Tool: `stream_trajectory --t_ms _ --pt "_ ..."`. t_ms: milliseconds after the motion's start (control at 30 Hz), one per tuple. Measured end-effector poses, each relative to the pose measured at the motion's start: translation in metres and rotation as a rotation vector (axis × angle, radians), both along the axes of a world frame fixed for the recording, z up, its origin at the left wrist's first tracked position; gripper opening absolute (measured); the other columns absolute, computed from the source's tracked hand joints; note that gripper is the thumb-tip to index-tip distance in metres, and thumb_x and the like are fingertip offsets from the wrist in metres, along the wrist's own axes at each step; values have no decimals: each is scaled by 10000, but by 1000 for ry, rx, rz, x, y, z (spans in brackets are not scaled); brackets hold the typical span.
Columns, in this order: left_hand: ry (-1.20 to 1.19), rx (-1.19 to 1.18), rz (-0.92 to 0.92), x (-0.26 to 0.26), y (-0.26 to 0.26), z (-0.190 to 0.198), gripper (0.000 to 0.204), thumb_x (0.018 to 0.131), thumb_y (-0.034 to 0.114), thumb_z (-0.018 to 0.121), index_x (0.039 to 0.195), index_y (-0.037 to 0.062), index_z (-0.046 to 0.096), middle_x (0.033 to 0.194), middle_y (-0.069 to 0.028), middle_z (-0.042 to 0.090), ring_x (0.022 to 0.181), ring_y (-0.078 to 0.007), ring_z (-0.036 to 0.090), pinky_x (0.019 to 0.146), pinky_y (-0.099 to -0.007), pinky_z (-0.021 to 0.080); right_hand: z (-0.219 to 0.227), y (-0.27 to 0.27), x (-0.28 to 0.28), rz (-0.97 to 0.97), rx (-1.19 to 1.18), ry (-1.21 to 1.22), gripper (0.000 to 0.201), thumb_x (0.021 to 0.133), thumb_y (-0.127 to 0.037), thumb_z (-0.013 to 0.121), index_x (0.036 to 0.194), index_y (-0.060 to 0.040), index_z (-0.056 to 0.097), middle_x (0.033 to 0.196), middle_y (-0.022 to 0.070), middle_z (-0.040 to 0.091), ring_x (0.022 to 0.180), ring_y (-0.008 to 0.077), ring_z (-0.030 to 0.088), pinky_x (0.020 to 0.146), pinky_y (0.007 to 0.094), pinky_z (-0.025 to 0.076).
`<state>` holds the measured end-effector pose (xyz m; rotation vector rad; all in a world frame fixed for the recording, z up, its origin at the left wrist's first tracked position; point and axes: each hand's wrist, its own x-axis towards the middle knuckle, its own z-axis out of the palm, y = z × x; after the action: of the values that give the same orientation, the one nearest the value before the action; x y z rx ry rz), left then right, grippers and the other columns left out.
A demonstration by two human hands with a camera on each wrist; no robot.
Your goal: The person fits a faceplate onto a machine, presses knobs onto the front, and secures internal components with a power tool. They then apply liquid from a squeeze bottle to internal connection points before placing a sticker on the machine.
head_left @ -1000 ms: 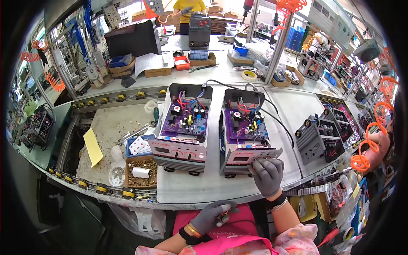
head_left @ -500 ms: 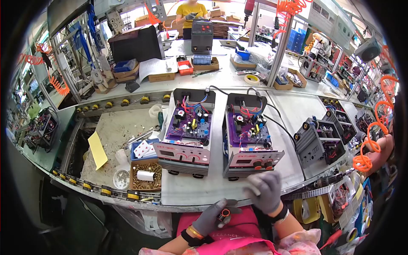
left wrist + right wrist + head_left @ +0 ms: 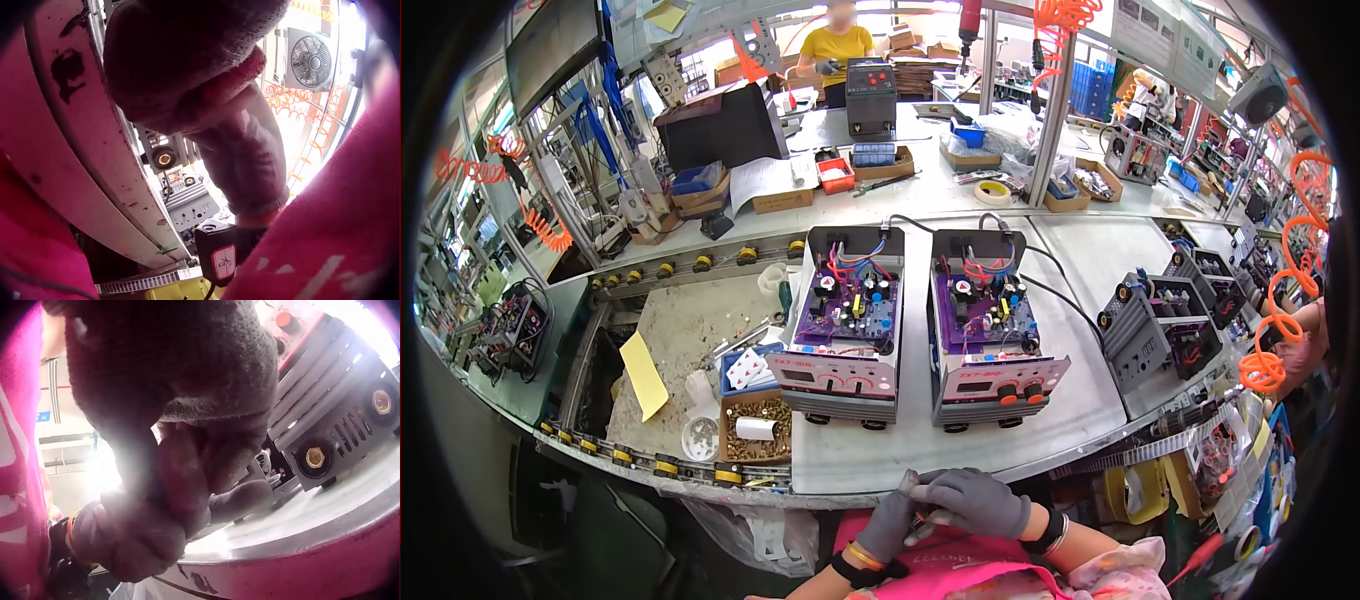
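Note:
Both gloved hands meet low in front of the pink apron. My left hand (image 3: 890,525) grips a small black knob with an orange ring (image 3: 918,520), mostly covered by fingers. The right hand (image 3: 972,502) lies over the left one, its fingers bent in at the left fingertips; whether it pinches anything I cannot tell. Beyond them stand two open-topped welding machines. The right machine (image 3: 990,385) carries two orange-capped knobs (image 3: 1007,393) on its front panel. On the left machine (image 3: 840,380), bare shafts show at the same spots. Purple circuit boards (image 3: 990,310) sit inside both.
Left of the machines are a carton of brass parts (image 3: 745,440), a blue tray of printed labels (image 3: 745,372) and a yellow sheet (image 3: 643,375). More grey machine housings (image 3: 1145,345) stand at the right. A black cable (image 3: 1065,295) runs across the worktop. Orange coiled hoses (image 3: 1265,370) hang at the right.
My right hand has left the right machine's front panel, where two knobs now show, and come down to the left hand. The left hand stays low, with its knob.

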<state>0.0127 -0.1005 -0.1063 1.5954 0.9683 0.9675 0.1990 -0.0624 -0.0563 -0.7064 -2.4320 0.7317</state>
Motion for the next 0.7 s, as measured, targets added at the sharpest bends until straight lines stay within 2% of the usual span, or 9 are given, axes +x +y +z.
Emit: stream_trajectory --t_ms 67,100,167,233,333,467,567,600,700 --pt "-209 -348 44 -6 10 29 436 979 336 417 1262 5 443 875 -87 623 546 -85 490 431 -197 349 12 1 3 -55 18 16 510 794 -152 683 1278 -128 523 997 99 582 868 289 611 727 378 515" --pt "-395 -669 97 -12 15 52 396 984 304 418 1262 25 451 860 -88 627 546 -85 500 416 -205 357 15 3 5 -134 18 84 487 797 -126 679 1263 -129 536 989 105 575 859 288 609 718 370 518" --pt "-511 -609 343 -27 31 51 440 934 263 509 1281 8 421 925 -143 633 474 -76 433 371 -186 298 22 6 10 -289 16 221 448 801 -74 670 1233 -129 562 973 116 560 841 285 606 699 355 525" --pt "-569 -522 410 -49 49 40 393 920 257 529 1222 14 463 924 -137 634 460 -77 413 375 -193 299 34 15 12 -357 195 217 401 789 -19 664 1173 -113 599 994 134 551 824 290 601 701 332 527" --pt "-692 -575 383 -61 63 39 266 912 255 532 1050 31 565 867 -88 653 425 -73 399 382 -199 296 36 29 17 -348 420 204 412 739 -28 689 1137 -106 616 1013 117 569 845 273 604 714 342 527" --pt "-743 -648 486 -49 67 40 171 911 231 527 899 64 562 760 -54 634 405 -85 379 387 -208 296 24 50 24 -289 641 143 396 709 -102 653 1104 -123 631 1017 40 614 886 205 604 707 334 512" --pt "-702 -570 433 -56 69 19 157 912 224 518 876 72 539 665 -38 563 402 -90 374 382 -213 298 16 58 26 -270 789 53 366 740 -128 620 1105 -142 634 1020 15 612 883 178 605 703 305 499" --pt "-688 -552 343 -59 71 20 152 915 220 500 863 78 509 599 -23 471 401 -91 373 368 -216 303 19 60 27 -244 853 22 361 744 -133 602 1102 -155 632 1015 -6 606 882 150 600 700 281 488" --pt "-883 -675 384 -57 74 23 134 914 212 480 878 83 485 572 -25 435 407 -91 377 356 -211 304 15 68 32 -184 973 -75 361 737 -127 602 1096 -145 630 1006 -14 600 878 136 592 700 268 486"
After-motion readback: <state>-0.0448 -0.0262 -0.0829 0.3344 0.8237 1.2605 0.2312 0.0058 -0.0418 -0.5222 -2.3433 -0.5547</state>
